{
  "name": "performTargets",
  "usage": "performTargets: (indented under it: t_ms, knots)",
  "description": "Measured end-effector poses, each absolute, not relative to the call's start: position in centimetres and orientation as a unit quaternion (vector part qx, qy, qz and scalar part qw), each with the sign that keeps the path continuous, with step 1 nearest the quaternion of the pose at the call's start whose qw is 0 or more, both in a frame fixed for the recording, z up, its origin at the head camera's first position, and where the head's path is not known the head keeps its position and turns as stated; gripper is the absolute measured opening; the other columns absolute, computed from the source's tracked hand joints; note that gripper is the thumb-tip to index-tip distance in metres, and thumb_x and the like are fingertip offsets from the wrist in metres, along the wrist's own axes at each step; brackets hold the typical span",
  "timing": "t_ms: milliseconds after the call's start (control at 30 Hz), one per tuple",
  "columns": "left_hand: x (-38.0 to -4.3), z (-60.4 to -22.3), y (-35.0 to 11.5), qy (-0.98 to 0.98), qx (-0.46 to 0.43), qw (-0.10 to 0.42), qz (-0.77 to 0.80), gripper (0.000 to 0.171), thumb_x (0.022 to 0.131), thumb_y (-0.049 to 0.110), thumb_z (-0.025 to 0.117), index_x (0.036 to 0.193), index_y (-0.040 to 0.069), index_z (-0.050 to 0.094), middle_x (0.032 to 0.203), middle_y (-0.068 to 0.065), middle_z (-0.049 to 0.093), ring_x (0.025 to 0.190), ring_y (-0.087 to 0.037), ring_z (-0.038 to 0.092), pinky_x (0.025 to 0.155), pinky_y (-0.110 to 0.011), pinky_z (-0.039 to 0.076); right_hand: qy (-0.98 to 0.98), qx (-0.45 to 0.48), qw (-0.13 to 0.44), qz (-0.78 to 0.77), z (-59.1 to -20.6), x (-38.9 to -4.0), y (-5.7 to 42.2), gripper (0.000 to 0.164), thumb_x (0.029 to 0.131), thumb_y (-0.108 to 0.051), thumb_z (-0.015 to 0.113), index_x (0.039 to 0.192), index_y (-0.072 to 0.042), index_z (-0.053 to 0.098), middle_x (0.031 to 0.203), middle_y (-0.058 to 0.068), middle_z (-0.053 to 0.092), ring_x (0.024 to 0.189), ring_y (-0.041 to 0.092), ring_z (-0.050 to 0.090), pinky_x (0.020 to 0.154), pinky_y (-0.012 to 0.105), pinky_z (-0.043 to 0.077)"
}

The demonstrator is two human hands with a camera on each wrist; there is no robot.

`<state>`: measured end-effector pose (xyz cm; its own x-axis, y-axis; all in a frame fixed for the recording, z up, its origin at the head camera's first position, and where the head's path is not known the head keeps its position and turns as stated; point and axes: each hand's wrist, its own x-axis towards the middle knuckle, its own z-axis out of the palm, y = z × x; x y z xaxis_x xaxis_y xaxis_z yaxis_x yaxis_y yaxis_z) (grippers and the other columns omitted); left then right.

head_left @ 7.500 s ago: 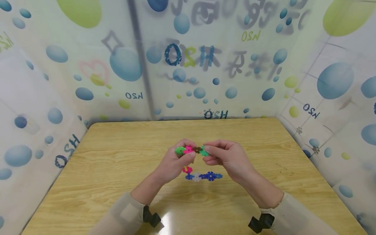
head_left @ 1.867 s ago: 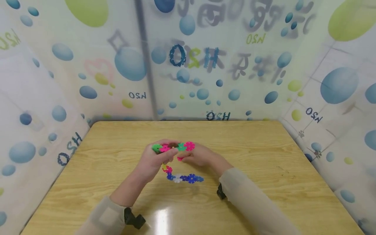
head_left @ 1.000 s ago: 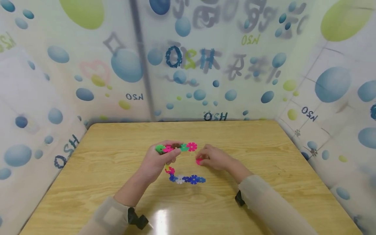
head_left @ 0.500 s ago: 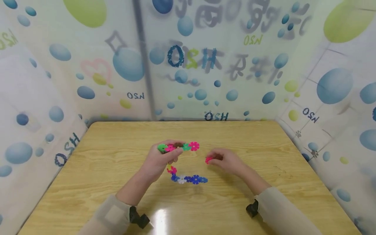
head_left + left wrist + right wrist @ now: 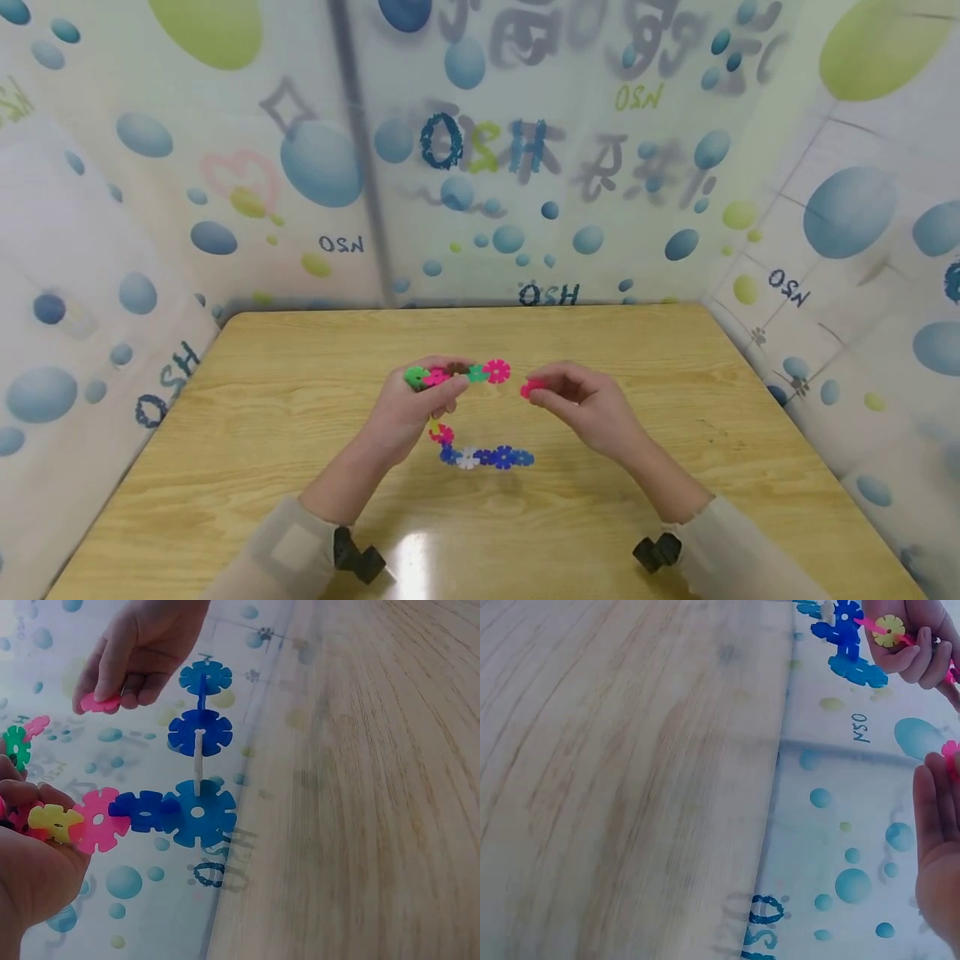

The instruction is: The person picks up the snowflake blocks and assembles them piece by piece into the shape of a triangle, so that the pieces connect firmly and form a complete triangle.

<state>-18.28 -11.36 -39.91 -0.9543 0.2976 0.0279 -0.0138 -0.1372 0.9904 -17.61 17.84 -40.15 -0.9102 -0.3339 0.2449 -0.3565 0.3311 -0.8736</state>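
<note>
My left hand (image 5: 408, 412) grips a chain of interlocking snowflake discs (image 5: 503, 457) above the table. Its upper arm runs from green through pink, brown and teal to a pink disc (image 5: 497, 372) at the free end. Below the hand the chain turns through yellow and pink into a row of blue and white discs; the left wrist view shows the blue discs (image 5: 200, 813) and the yellow disc (image 5: 56, 823) by the fingers. Part of the chain is hidden in the palm. My right hand (image 5: 592, 408) pinches a loose pink disc (image 5: 531, 389), a short gap right of the chain's pink end.
The wooden table (image 5: 225, 467) spreads beneath both hands. A wall (image 5: 480, 242) printed with blue and green bubbles stands behind its far edge, with similar walls at both sides. Dark wrist cameras (image 5: 358, 557) sit at the cuffs.
A pink disc has joined the teal end of the chain. My right hand, lately behind that end, has drawn right with another pink disc, then risen slightly. The left hand keeps its grip.
</note>
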Motion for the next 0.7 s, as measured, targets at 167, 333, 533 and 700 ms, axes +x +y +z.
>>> performTargets:
  t_ms: [167,333,533,700]
  knots:
    - [-18.4,-39.9,-11.4,0.645,0.106,0.104,0.750,0.039,0.105,0.019,0.075,0.138,0.000,0.070,0.102,0.004,0.070,0.075,-0.009,0.053,0.067,-0.022,0.047,-0.803,0.242,0.010,0.545,-40.1,-17.4,18.0,0.017,0.107,-0.010,0.072,0.124,-0.013,0.076,0.111,0.007,0.078,0.095,0.014,0.078,0.082,0.029,0.066]
    - [-18.6,-39.8,-11.4,0.625,0.096,0.088,0.770,0.036,0.108,0.016,0.070,0.139,-0.002,0.066,0.084,0.007,0.059,0.073,-0.011,0.049,0.075,-0.024,0.052,-0.812,0.262,0.011,0.522,-40.8,-17.3,18.6,0.016,0.108,-0.004,0.067,0.111,-0.011,0.081,0.108,0.006,0.073,0.096,0.013,0.077,0.087,0.035,0.068]
    - [-18.7,-39.6,-11.1,0.584,0.079,0.064,0.805,0.023,0.109,0.013,0.066,0.131,0.005,0.071,0.074,0.008,0.050,0.069,-0.010,0.045,0.077,-0.026,0.051,-0.808,0.232,-0.014,0.542,-41.8,-17.4,19.1,0.020,0.112,-0.015,0.065,0.126,-0.009,0.078,0.118,0.011,0.073,0.105,0.020,0.078,0.095,0.038,0.067]
    - [-18.7,-39.5,-11.2,0.568,0.072,0.057,0.818,0.018,0.110,0.014,0.065,0.126,0.010,0.073,0.071,0.008,0.047,0.066,-0.010,0.042,0.075,-0.026,0.047,-0.805,0.210,0.005,0.555,-41.9,-17.6,19.2,0.021,0.110,-0.015,0.069,0.130,-0.011,0.074,0.117,0.012,0.075,0.103,0.024,0.078,0.092,0.034,0.067]
